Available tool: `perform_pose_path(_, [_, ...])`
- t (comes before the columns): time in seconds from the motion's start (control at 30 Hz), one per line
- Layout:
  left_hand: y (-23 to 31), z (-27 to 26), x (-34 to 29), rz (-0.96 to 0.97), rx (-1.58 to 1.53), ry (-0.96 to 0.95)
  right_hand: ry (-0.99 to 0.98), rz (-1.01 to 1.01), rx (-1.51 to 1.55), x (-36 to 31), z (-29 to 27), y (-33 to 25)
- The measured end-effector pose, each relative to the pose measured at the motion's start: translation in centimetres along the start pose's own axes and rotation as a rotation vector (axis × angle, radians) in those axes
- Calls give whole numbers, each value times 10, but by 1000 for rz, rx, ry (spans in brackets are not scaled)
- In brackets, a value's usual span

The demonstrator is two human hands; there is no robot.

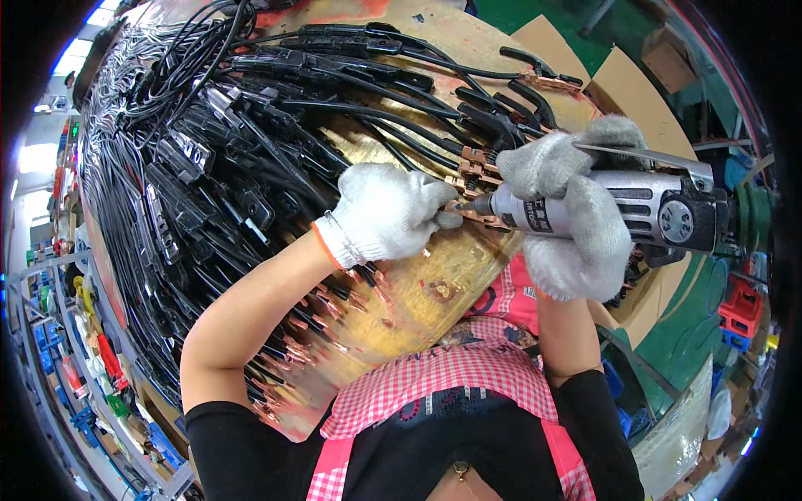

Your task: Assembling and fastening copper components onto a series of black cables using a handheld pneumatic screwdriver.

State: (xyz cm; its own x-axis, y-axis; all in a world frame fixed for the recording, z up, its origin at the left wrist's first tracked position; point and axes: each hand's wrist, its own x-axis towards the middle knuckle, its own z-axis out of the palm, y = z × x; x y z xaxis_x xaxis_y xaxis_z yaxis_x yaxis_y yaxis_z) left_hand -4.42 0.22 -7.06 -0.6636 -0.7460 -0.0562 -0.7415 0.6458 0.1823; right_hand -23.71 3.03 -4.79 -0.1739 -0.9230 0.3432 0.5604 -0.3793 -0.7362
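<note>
My right hand [576, 209], in a grey-white knit glove, is closed round a silver and black power screwdriver [652, 213] lying level and pointing left. A metal lever on the tool runs above the fingers. My left hand [388, 213], in a white knit glove with an orange cuff edge, pinches at a copper fitting [483, 219] by the bit's tip. The fingertips partly hide the point where bit and copper meet. Just beyond it, more copper jaws [478, 163] sit at the ends of black cables and black clamp handles [493, 121].
A large pile of black clamps [225, 159] with cables covers the left of the worn table [434, 284]. Several copper cable ends [326, 309] lie along the near edge. An open cardboard box [639, 108] stands at the right, and a red crate [739, 309] is farther off.
</note>
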Motion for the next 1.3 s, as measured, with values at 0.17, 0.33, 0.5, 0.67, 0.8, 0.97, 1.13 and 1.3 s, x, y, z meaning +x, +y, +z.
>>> perform_pose_path(0.17, [2, -1, 2, -20, 10, -35, 2, 1, 26, 3, -5, 1])
perform_pose_path(0.33, [3, -2, 0, -20, 0, -37, -93, -18, 120, 4, 3, -5])
perform_pose_path(0.5, [6, 4, -2, -40, 15, 36, -132, 177, 32, -17, -19, -1])
perform_pose_path(0.67, [6, 7, -3, -51, -66, 69, -37, 361, -112, -21, -16, -9])
perform_pose_path(0.8, [7, 6, -2, -62, -73, 43, -31, 326, -101, -22, -13, -8])
perform_pose_path(0.97, [5, 5, -3, -62, -77, 18, -74, 292, -142, -24, -15, -6])
perform_pose_path(1.13, [3, 4, -6, -86, -100, 11, 73, 258, -194, -21, 14, -9])
perform_pose_path(1.3, [5, 2, -4, -7, -97, 120, 87, 129, -105, -12, 15, -13])
